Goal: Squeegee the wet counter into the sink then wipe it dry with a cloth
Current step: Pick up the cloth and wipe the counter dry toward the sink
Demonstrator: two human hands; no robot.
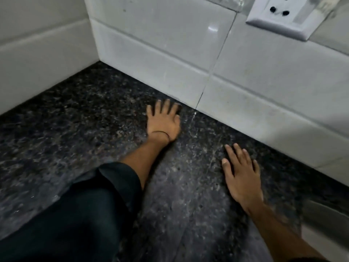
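Note:
The dark speckled granite counter (75,129) fills most of the head view. My left hand (163,121) lies flat on it with fingers spread, fingertips close to the white tiled wall; a thin dark band circles the wrist and a dark sleeve covers the forearm. My right hand (241,173) rests palm down on the counter nearer to me and to the right, fingers apart. Neither hand holds anything. No squeegee, cloth or sink bowl shows clearly in the view.
White tiled backsplash (170,53) runs along the far edge and meets a side wall (37,59) at the far-left corner. A white wall socket (283,16) sits at upper right. A pale blurred edge (324,220) shows at lower right.

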